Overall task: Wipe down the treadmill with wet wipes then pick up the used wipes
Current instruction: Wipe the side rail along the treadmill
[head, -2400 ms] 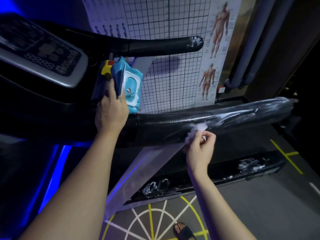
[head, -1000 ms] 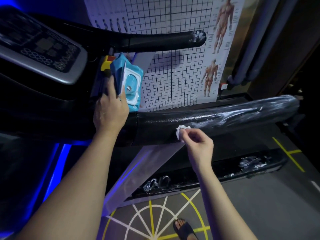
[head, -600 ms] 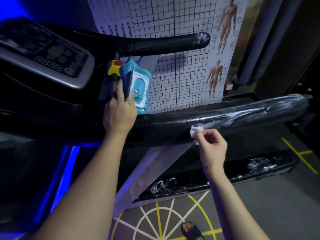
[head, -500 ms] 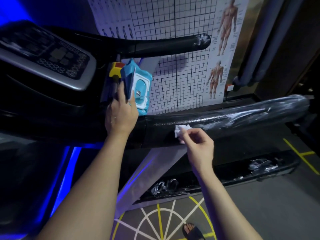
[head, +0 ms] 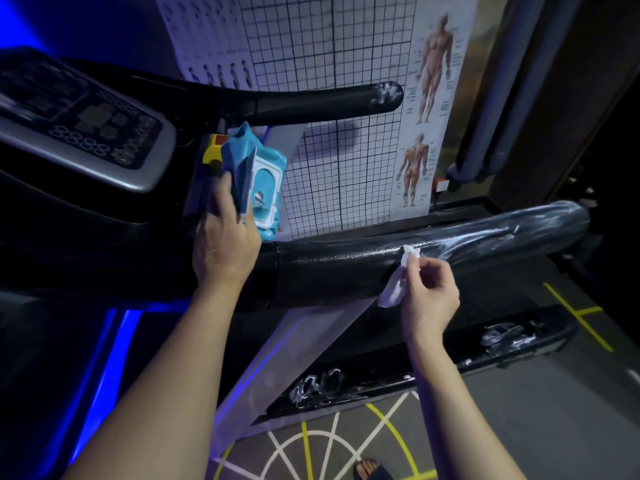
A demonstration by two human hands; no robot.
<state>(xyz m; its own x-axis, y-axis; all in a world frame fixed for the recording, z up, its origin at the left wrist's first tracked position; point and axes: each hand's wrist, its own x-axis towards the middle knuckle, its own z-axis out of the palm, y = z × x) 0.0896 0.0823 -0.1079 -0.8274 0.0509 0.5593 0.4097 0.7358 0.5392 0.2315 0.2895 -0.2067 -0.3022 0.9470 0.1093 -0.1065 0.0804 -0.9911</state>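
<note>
The left forearm rises from the lower left, and the left hand (head: 225, 244) shows its back to the camera at the joint where the console meets the near handrail (head: 346, 268) of the treadmill (head: 86, 216). Its thumb lies up along the side of a blue pack of wet wipes (head: 258, 181). The other fingers wrap behind the pack out of sight, so the hand grips it upright with the lid flap facing right. The pack sits just beside a yellow and red knob (head: 213, 152), below the control panel (head: 83, 123).

The right forearm comes up from the lower right, with the right hand (head: 431, 296) held just under the handrail, palm turned left. Thumb and forefinger are closed tight on a crumpled white wipe (head: 393, 291), and the remaining fingers (head: 441, 271) curl loosely above the palm. The wipe's top end pokes past the fingertips and seems to press on the rail's black textured surface, though the contact is hard to make out in the dim light. The rest of it hangs down to the left.

White streaks (head: 502, 233) cover the rail to the right of the wipe, and similar smears (head: 505, 336) mark the lower side rail.
</note>
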